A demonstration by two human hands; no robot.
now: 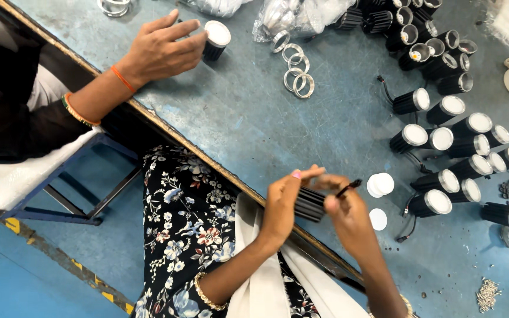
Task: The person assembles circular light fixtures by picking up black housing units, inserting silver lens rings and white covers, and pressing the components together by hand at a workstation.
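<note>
My left hand point(283, 206) grips a black finned cylindrical lamp housing point(310, 204) just over the near edge of the blue-grey table point(254, 123). My right hand point(349, 217) is against the housing's other end and pinches a thin black wire point(349, 187) that sticks up and to the right. Both hands are closed around these parts. At the top left a co-worker's hand point(160, 50) rests on the table, its fingers on a black lamp with a white face point(215, 40).
Round white discs point(380, 184) lie just right of my hands. Several black lamps with white faces point(443, 171) fill the right side, open housings point(419, 41) the top. Metal rings point(296, 68), plastic bags point(301, 15), screws point(488, 293) and a blue stool point(78, 194) are also here.
</note>
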